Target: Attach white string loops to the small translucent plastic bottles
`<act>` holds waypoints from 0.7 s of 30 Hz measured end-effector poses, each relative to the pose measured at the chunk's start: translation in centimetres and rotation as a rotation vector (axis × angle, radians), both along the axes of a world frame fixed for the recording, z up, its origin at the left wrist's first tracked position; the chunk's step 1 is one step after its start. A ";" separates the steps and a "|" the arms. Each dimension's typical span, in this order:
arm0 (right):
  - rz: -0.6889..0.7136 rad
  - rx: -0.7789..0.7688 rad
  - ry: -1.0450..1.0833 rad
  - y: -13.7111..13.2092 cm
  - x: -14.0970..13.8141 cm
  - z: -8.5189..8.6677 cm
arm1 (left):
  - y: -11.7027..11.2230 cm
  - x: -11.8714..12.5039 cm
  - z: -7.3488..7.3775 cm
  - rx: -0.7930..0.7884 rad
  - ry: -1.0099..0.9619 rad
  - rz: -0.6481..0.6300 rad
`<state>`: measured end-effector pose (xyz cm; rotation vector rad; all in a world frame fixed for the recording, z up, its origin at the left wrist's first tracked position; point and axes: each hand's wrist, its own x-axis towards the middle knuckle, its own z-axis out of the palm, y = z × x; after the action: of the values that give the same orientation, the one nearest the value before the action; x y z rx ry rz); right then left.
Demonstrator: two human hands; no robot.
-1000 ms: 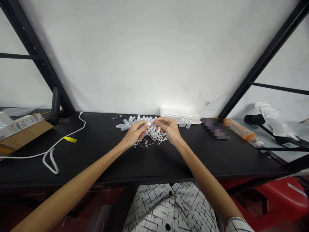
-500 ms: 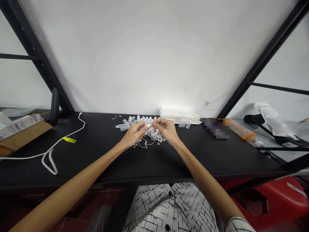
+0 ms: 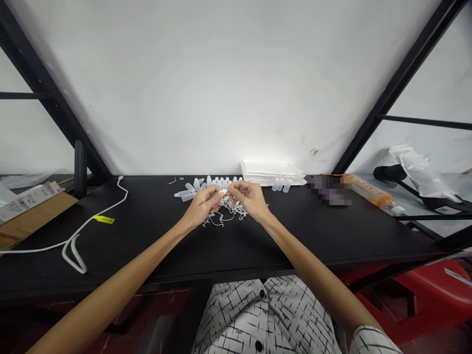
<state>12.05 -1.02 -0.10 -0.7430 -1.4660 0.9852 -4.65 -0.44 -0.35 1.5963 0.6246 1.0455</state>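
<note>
A small white plastic piece (image 3: 223, 191) is pinched between both hands over the black tabletop; fingers cover most of it. My left hand (image 3: 201, 206) has thumb and forefinger closed on its left side. From the right, the fingertips of my right hand (image 3: 251, 199) grip it too. Beneath and between my hands lies a pile of small white parts with thin curly tails (image 3: 239, 210). Just behind, several small translucent dropper bottles (image 3: 188, 196) lie or stand together, partly hidden by my fingers. Three more bottles (image 3: 280, 185) with thin tips stand to the right.
A stack of flat white packets (image 3: 271, 173) rests against the wall. Farther right are a blurred purple item (image 3: 330, 191) and an orange-labelled tube (image 3: 372, 194). At left lie a white cable (image 3: 75, 231) with a yellow tag and a cardboard box (image 3: 40, 209). Black frame posts flank the table.
The view has tilted and shifted slightly. Both hands stay together on the white piece, with only a small shift of the fingers.
</note>
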 end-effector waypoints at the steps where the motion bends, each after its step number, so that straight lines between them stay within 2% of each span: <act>1: 0.004 -0.002 0.011 0.0 -0.1 0.0 | 0.0 0.1 0.0 -0.011 -0.013 -0.004; 12: 0.041 0.008 0.079 -0.6 0.5 1.6 | -0.7 0.8 1.5 -0.078 -0.152 -0.020; 21: 0.004 0.037 0.046 -0.9 0.5 1.9 | -0.5 0.4 1.3 -0.098 -0.128 -0.044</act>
<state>12.57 -1.95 1.78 -0.6865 -1.4423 0.9695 -4.24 -0.96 0.97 1.4399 0.5440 1.0592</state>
